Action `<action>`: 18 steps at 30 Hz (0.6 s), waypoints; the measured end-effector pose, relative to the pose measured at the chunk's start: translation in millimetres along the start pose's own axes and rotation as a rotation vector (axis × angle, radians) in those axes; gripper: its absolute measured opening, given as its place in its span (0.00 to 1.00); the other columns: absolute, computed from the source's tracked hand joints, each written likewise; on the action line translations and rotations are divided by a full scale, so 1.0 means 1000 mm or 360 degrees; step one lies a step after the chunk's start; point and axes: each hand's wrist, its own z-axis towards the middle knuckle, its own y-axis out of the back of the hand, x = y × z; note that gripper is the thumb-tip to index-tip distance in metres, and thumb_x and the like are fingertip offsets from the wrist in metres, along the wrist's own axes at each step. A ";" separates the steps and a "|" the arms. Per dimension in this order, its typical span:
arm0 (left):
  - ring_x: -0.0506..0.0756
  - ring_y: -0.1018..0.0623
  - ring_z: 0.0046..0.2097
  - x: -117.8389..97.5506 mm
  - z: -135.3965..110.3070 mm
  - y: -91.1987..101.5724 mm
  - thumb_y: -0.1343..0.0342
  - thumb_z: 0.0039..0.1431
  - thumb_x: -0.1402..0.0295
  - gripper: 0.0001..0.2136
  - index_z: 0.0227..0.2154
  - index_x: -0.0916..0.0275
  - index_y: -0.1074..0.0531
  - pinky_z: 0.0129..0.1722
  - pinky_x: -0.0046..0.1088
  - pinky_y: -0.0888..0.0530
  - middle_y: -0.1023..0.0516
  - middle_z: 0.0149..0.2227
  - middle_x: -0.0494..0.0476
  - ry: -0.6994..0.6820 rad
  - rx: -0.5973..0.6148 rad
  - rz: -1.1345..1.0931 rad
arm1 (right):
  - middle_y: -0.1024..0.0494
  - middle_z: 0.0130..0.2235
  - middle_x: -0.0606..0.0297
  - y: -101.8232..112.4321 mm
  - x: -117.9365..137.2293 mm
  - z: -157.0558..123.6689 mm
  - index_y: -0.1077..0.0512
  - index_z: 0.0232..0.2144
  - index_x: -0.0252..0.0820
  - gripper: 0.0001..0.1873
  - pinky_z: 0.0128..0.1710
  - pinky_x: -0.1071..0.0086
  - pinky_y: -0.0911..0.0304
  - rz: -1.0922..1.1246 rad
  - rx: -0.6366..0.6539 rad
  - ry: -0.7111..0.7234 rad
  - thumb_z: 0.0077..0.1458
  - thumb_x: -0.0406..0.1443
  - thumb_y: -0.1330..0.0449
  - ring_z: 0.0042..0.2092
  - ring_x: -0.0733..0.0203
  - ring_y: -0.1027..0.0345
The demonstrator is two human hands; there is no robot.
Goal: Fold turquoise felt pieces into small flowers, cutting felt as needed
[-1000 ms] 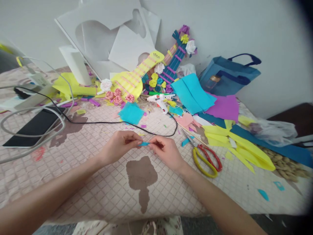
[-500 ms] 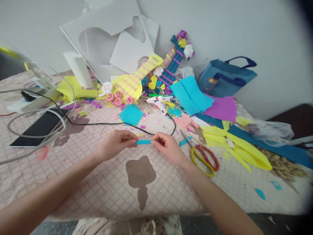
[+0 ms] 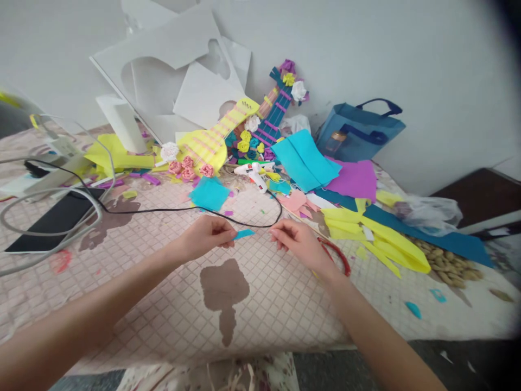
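Observation:
My left hand [image 3: 211, 233] pinches one end of a short turquoise strip [image 3: 245, 234], whose free end points right. My right hand [image 3: 295, 241] is apart from the strip, its thumb and fingertips drawn together, with nothing visible in them. Under and beside the right wrist lie scissors, mostly covered; the red handle [image 3: 340, 256] shows. Just beyond the hands runs a black cable [image 3: 171, 209] linked to a white glue gun [image 3: 254, 172]. A turquoise paper square [image 3: 209, 194] lies behind the left hand.
At the back stand a yellow paper guitar [image 3: 207, 144] and a blue one [image 3: 272, 122] with paper flowers. Turquoise sheets [image 3: 305, 160], yellow paper [image 3: 391, 247], peanuts [image 3: 448, 263] and a blue bag [image 3: 358, 130] are at right. A black tablet-like slab [image 3: 52, 220] lies left under cables.
My right hand has let go of the turquoise strip and moved right, now covering most of the scissors. My left hand keeps its end. The whole view has shifted slightly.

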 end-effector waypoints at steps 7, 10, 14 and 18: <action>0.49 0.26 0.27 -0.006 0.021 -0.017 0.43 0.52 0.59 0.12 0.27 0.66 0.27 0.27 0.23 0.31 0.23 0.26 0.54 -0.0038 0.0021 -0.0092 | 0.26 0.29 0.65 0.062 -0.023 -0.047 0.30 0.32 0.42 0.08 0.31 0.68 0.37 -0.0494 -0.0294 -0.0123 0.55 0.40 0.43 0.30 0.62 0.32; 0.48 0.29 0.24 -0.012 0.047 -0.038 0.44 0.52 0.60 0.12 0.27 0.66 0.27 0.23 0.22 0.33 0.27 0.22 0.51 -0.0156 0.0066 -0.0050 | 0.26 0.33 0.63 0.078 -0.036 -0.064 0.31 0.36 0.43 0.10 0.33 0.65 0.36 -0.0860 -0.0175 -0.0180 0.52 0.41 0.39 0.32 0.60 0.32; 0.48 0.31 0.22 -0.024 0.079 -0.076 0.44 0.52 0.62 0.11 0.25 0.66 0.27 0.21 0.21 0.34 0.31 0.19 0.49 -0.0272 0.0111 -0.0007 | 0.28 0.39 0.59 0.078 -0.046 -0.076 0.32 0.40 0.43 0.15 0.38 0.60 0.35 -0.1050 -0.0195 -0.0148 0.51 0.41 0.39 0.37 0.54 0.32; 0.49 0.29 0.27 -0.037 0.082 -0.100 0.46 0.56 0.67 0.09 0.26 0.66 0.27 0.27 0.24 0.32 0.28 0.25 0.53 -0.0501 -0.0023 0.0100 | 0.28 0.39 0.58 0.070 -0.042 -0.074 0.32 0.38 0.43 0.10 0.37 0.61 0.34 -0.0793 -0.0455 -0.0084 0.55 0.41 0.42 0.38 0.56 0.31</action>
